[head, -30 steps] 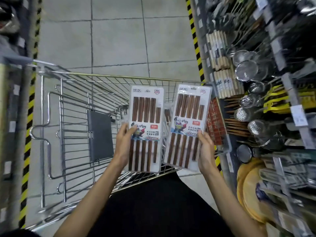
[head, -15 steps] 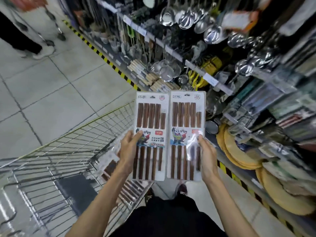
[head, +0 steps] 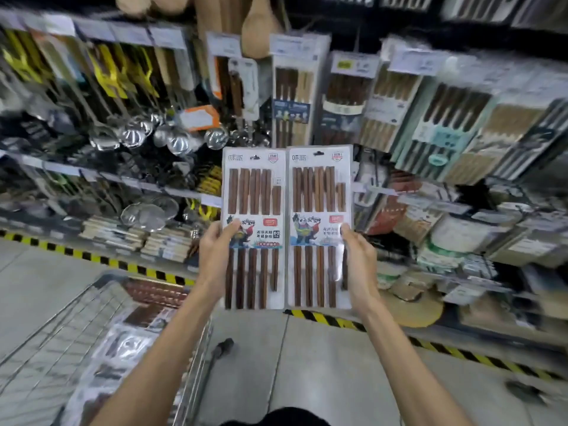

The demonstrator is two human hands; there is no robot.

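Note:
I hold up two matching blister packs of dark wooden chopsticks, side by side and upright, in front of a store shelf. My left hand [head: 216,256] grips the left pack [head: 255,204] by its left edge, thumb on the printed label. My right hand [head: 358,262] grips the right pack [head: 319,192] by its right edge, thumb on the front. The two packs nearly touch along their inner edges.
A wire shopping cart [head: 92,342] with several packs inside stands at the lower left. The shelf behind holds hanging chopstick packs [head: 442,124], steel ladles and strainers [head: 166,139]. A yellow-black striped strip [head: 338,322] runs along the shelf base above grey floor tiles.
The view has swung from the cart and floor round to face the shelf. Both packs have risen and now stand level, closer together, in front of the hanging goods.

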